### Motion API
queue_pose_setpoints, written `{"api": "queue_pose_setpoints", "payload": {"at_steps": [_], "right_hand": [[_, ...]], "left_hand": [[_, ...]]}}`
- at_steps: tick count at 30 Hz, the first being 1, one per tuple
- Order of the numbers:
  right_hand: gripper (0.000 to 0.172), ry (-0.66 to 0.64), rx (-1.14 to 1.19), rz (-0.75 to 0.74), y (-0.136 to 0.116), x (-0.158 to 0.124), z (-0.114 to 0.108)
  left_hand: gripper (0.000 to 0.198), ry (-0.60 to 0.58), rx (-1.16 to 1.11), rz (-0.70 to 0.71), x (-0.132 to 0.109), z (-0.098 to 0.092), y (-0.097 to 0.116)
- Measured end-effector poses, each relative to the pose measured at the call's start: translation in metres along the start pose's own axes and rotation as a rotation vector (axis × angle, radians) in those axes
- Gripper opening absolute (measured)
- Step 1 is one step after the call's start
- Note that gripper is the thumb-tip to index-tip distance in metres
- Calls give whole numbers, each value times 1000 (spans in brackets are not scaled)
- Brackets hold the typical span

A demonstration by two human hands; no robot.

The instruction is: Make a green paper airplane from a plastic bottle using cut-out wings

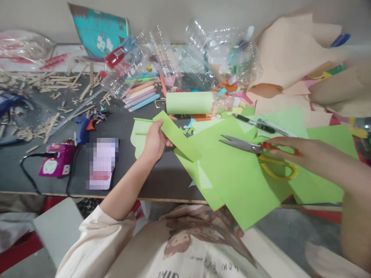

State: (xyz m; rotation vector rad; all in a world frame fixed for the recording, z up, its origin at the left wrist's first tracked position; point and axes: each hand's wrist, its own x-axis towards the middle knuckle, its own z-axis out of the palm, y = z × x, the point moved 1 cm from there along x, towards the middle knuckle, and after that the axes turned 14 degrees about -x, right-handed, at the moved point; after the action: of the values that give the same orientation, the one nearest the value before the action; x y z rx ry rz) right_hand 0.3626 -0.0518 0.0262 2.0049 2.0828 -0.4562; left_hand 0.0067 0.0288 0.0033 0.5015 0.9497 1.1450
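Observation:
Between the thumb and fingers of my left hand (156, 137) is a strip of green paper (178, 135), slanting down to the right. Pale green cut paper (139, 141) with two thin green strips lies beside that hand. My right hand (295, 144) grips scissors (256, 148) with red and yellow handles, their blades slightly parted and pointing left. Below the scissors spread large green paper sheets (240, 181), overhanging the table's front edge. Behind the strip lies a bottle wrapped in pale green paper (189, 102).
A phone (102, 164), a magenta power box (56, 160) with cables and a blue glue gun (82, 127) lie left. Wood sticks (43, 83) are scattered behind them. Markers (143, 94), clear plastic bottles (214, 54) and brown paper (290, 54) fill the back. Pens (255, 123) lie on the sheets.

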Motion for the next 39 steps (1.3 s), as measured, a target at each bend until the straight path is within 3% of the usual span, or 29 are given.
{"api": "queue_pose_setpoints", "payload": {"at_steps": [3,5,8,11,13,16,18,21,23,27,32,39], "right_hand": [[37,219,-35,4,-27,18,-21],[40,391,-34,-195,-57,40,-27],[57,462,-66,-379,-97,84,-23],[64,522,-78,-376,-116,117,-13],[58,567,-28,-337,-124,122,-10],[48,613,163,-314,-138,101,-8],[33,487,434,-291,-153,79,-1],[31,58,824,-329,-175,54,22],[32,-44,1007,-320,-184,48,39],[35,-57,1058,-342,-185,49,55],[42,-107,1024,-410,-179,50,51],[32,-108,1248,-297,-180,53,52]], "left_hand": [[28,-18,26,-17,-1,0,-3],[28,-28,37,-24,-1,0,-6],[33,-47,61,-30,0,-2,-7],[37,-54,80,-21,1,-4,-7],[37,-51,75,-4,2,-5,-6],[34,-43,57,12,2,-6,-5],[26,-60,76,11,2,-6,-6],[21,-158,161,-5,-1,-4,-12],[28,-221,189,-17,-3,-3,-16],[42,-233,186,21,-3,-3,-24],[37,-245,275,169,-1,-4,-26],[30,-429,489,11,-10,-6,-30]]}}
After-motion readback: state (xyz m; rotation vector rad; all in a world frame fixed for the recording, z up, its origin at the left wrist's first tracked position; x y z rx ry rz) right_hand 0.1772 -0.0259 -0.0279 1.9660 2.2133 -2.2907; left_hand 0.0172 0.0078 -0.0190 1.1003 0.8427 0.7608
